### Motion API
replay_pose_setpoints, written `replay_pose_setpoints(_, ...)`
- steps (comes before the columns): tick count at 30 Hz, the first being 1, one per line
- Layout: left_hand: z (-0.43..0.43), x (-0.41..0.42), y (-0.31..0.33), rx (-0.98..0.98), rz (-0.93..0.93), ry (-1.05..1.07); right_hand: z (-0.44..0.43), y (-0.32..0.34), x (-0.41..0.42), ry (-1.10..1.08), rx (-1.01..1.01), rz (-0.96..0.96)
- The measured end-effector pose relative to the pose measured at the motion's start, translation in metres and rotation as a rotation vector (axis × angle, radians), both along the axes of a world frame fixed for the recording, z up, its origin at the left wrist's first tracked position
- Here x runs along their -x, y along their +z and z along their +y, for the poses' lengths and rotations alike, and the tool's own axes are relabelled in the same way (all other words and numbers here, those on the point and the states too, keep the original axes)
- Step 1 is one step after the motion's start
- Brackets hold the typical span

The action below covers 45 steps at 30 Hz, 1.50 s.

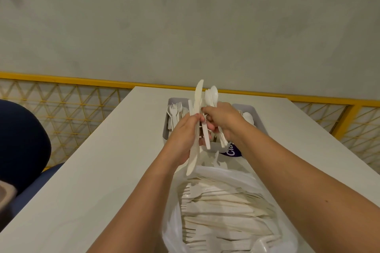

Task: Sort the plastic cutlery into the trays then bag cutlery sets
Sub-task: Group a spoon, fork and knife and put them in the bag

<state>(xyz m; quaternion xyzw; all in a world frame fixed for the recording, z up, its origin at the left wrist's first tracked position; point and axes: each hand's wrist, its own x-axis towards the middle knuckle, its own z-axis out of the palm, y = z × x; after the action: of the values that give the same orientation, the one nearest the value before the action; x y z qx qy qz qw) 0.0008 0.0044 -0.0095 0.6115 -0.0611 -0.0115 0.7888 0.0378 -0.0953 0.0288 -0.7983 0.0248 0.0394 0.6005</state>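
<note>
Two bunches to split by type
Our left hand (pixel 185 135) clamps knives (pixel 197 98), our right hand (pixel 224 121) clamps spoons (pixel 212 93); we should lower each type separately into the trays (pixel 174 99)

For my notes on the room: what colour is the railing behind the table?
The railing is yellow, head view.

The trays (pixel 170 101) are being largely covered by the left hand (pixel 184 135) and right hand (pixel 223 119), so their compartments cannot be counted. The purple label (pixel 231 152) is being cut short by the right forearm. The bag (pixel 170 232) is being cropped by the lower edge, the blue chair (pixel 22 139) by the left. The knives (pixel 198 96) and spoons (pixel 212 94) being gripped are being overlapped too closely to count.
</note>
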Motion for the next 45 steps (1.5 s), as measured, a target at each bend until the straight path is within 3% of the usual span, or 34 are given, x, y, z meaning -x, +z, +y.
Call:
replay_pose_setpoints(5, -0.002, -0.002, 0.001, 0.088, 0.063, 0.044, -0.018, 0.001, -0.02, -0.093, -0.16, 0.034)
replay_pose_setpoints(12, 0.006, -0.008, 0.0, 0.344, 0.145, 0.066, -0.07, 0.01, -0.056, -0.245, -0.13, 0.055)
replay_pose_setpoints(18, 0.007, -0.008, 0.0, 0.422, 0.159, 0.017, -0.101, -0.017, -0.078, -0.293, 0.215, 0.052)
replay_pose_setpoints(24, 0.006, -0.009, -0.004, 0.402, 0.169, -0.014, -0.09, -0.044, -0.072, -0.267, 0.754, 0.049)
replay_pose_setpoints(27, 0.007, -0.01, -0.005, 0.397, 0.167, -0.028, -0.079, -0.038, -0.066, -0.233, 0.863, -0.081)
replay_pose_setpoints(29, 0.006, -0.01, -0.006, 0.387, 0.169, -0.038, -0.068, -0.027, -0.06, -0.157, 0.8, -0.248)
replay_pose_setpoints(33, 0.004, -0.011, -0.007, 0.342, 0.146, -0.033, -0.031, 0.003, -0.031, 0.089, 0.48, -0.427)
replay_pose_setpoints(37, 0.003, -0.011, -0.007, 0.267, 0.114, -0.034, -0.005, 0.016, -0.008, 0.3, 0.3, -0.307)
replay_pose_setpoints(45, 0.003, -0.007, -0.004, 0.098, 0.039, -0.007, -0.004, 0.015, -0.008, 0.319, 0.071, -0.111)
